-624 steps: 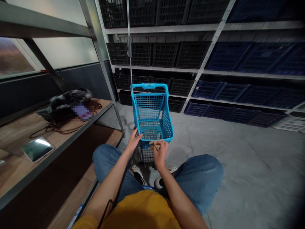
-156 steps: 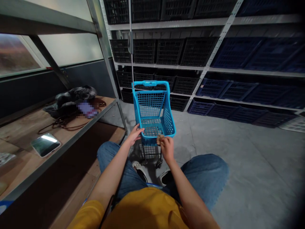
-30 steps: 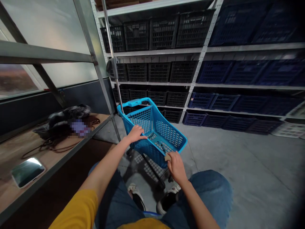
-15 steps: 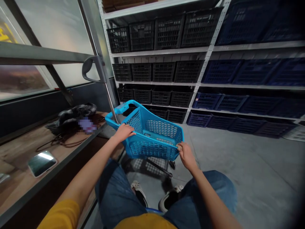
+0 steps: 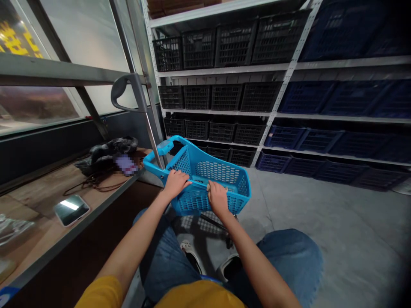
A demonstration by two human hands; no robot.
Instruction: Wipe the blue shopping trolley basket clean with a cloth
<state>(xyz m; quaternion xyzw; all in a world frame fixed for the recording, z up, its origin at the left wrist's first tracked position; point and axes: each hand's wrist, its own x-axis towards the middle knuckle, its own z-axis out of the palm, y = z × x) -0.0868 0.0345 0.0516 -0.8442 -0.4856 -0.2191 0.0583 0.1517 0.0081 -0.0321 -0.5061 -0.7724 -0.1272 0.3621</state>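
A light-blue plastic shopping cart basket (image 5: 221, 171) with perforated walls stands in front of my knees, tilted in view. My left hand (image 5: 176, 184) is closed over its near rim, close to the handle end. Further right on that same rim lies my right hand (image 5: 218, 199), its fingers curled over the edge. A small beige piece (image 5: 208, 186), which looks like a cloth, shows at the right fingertips; most of it is hidden. The basket's inside shows bare blue plastic.
At left, a wooden shelf (image 5: 41, 218) holds a phone (image 5: 71, 210), a dark bundle (image 5: 112, 149) and cords. A grey handle on a metal pole (image 5: 141, 96) rises behind the cart. Racks of black crates (image 5: 229, 96) and blue crates (image 5: 308, 96) line the back.
My right hand has slid left along the near rim, from the front corner toward my left hand. My left hand stays on the rim, and the view has shifted slightly.
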